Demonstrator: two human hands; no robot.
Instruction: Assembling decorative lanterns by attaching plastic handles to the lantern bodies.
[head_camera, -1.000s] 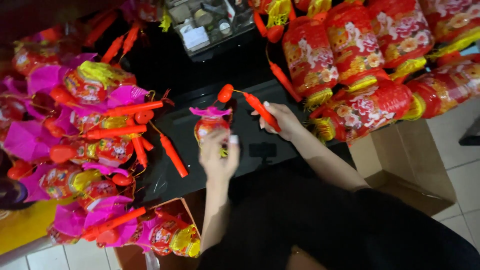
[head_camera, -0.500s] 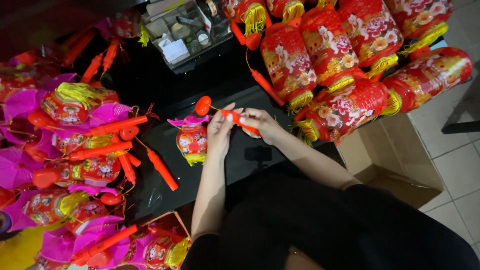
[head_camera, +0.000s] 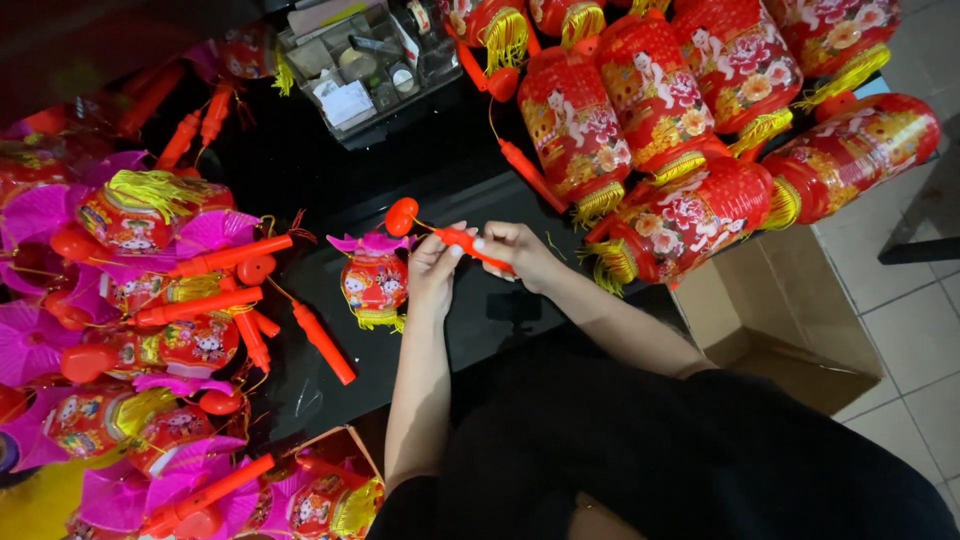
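We see both hands meet near the middle of the frame, over a black table (head_camera: 300, 170). The right hand (head_camera: 520, 252) is closed around an orange-red plastic handle stick (head_camera: 478, 248), which slants from lower right to upper left. The left hand (head_camera: 435, 268) closes its fingertips on the upper end of that same stick, so both hands hold it. A thin cord runs from the stick's tip to a small red knob (head_camera: 402, 215) just above and to the left of the left hand.

Just to the left of the left hand sits a small red lantern (head_camera: 375, 283) with a magenta frill on top and a yellow fringe below; it is near the left wrist, and we cannot tell whether it hangs from the cord or rests on the table.

Along the left of the frame lies a heap of finished small lanterns (head_camera: 140, 300), magenta and red with yellow tassels and orange sticks; one loose orange stick (head_camera: 323, 343) lies at the heap's right edge. In the upper right of the frame large red cylinder lanterns (head_camera: 660, 110) with printed flowers and yellow fringes lie side by side. A clear compartment box (head_camera: 350, 65) of small parts stands at the top centre. An open cardboard box (head_camera: 770, 320) sits on the tiled floor at the right.
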